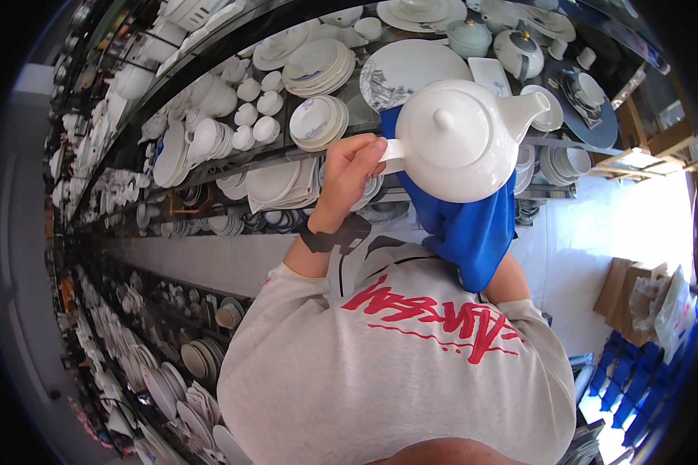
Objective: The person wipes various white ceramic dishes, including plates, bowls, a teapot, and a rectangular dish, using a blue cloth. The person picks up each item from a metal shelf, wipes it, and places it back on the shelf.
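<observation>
A white ceramic teapot (456, 142) with a knobbed lid is held up in front of the shelf. My left hand (352, 171) grips its handle (394, 156), and its spout points to the right. Blue cloth (471, 232) hangs beneath and behind the pot, draping down towards my right forearm (507, 279). Teapot and cloth hide my right hand, so what it holds does not show.
Shelves ahead hold stacked plates (319, 67), small white cups (256, 116), a large round plate (416, 72) and another teapot (519, 53). More crockery (200, 357) lines the shelving at lower left. Cardboard (625, 296) and plastic bags stand on the floor at right.
</observation>
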Demonstrator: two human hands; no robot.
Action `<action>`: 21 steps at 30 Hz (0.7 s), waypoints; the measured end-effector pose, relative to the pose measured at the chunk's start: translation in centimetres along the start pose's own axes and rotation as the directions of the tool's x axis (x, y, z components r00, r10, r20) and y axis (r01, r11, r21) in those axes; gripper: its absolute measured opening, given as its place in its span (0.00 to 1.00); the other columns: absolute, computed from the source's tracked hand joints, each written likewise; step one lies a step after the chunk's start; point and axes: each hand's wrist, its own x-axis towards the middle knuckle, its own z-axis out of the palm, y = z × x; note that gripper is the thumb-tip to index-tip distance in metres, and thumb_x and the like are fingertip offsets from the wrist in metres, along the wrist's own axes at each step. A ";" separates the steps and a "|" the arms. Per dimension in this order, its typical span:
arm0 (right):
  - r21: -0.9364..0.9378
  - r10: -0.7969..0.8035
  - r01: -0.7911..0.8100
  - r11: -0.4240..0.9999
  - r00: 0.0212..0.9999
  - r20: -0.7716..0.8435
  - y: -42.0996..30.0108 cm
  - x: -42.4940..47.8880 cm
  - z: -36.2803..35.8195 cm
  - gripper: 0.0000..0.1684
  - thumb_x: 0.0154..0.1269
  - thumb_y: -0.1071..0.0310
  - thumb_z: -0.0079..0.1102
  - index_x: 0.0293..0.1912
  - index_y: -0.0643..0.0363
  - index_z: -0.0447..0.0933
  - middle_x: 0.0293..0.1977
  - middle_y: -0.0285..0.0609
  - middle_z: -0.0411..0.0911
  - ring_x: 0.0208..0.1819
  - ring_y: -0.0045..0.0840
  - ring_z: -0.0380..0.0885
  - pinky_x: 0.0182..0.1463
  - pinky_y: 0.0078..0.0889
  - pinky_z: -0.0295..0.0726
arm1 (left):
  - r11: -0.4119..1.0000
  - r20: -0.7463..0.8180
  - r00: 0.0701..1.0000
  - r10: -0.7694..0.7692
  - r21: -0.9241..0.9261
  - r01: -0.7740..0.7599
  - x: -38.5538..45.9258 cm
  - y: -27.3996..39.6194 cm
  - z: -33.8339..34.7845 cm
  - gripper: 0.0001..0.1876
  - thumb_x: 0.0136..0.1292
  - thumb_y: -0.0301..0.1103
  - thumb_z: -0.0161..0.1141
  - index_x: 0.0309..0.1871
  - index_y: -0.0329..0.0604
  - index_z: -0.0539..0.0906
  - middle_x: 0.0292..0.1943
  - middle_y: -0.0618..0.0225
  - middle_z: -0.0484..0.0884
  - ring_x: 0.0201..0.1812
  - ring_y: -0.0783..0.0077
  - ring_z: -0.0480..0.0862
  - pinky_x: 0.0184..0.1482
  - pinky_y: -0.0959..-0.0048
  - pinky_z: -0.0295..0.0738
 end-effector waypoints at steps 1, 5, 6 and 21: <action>0.072 0.037 -0.038 0.997 0.999 0.010 0.1 0.3 0.1 0.21 0.63 0.66 0.52 0.55 0.60 0.68 0.49 0.46 0.73 0.49 0.30 0.74 0.53 0.30 0.73 | 1.000 -0.020 1.000 -0.001 -0.006 0.001 0.0 0.0 -0.5 0.19 0.64 0.31 0.50 0.15 0.42 0.65 0.11 0.77 0.58 0.15 0.83 0.57 0.22 0.79 0.55; 0.467 0.228 -0.236 0.852 0.971 0.075 2.3 2.1 0.6 0.20 0.64 0.65 0.51 0.55 0.61 0.69 0.48 0.46 0.74 0.47 0.30 0.75 0.51 0.30 0.74 | 1.000 -0.084 0.996 0.010 0.023 -0.009 -0.9 0.1 -2.6 0.18 0.64 0.30 0.50 0.16 0.40 0.67 0.12 0.77 0.59 0.16 0.83 0.58 0.23 0.79 0.55; 0.552 0.273 -0.285 0.784 0.956 0.106 2.9 2.4 0.8 0.20 0.64 0.65 0.51 0.54 0.61 0.69 0.48 0.46 0.74 0.46 0.30 0.75 0.50 0.30 0.74 | 0.998 -0.098 0.995 0.013 0.058 -0.008 -1.2 -0.1 -3.3 0.17 0.64 0.30 0.50 0.16 0.40 0.67 0.12 0.77 0.59 0.16 0.83 0.58 0.23 0.79 0.55; 0.871 0.600 -0.490 0.019 0.703 0.382 6.3 4.0 6.5 0.20 0.68 0.60 0.46 0.52 0.63 0.69 0.44 0.46 0.77 0.39 0.33 0.78 0.43 0.29 0.80 | 0.944 -0.263 0.956 -0.130 -0.328 0.039 -2.6 0.5 -15.3 0.16 0.63 0.32 0.52 0.18 0.43 0.67 0.12 0.80 0.57 0.14 0.85 0.54 0.21 0.80 0.51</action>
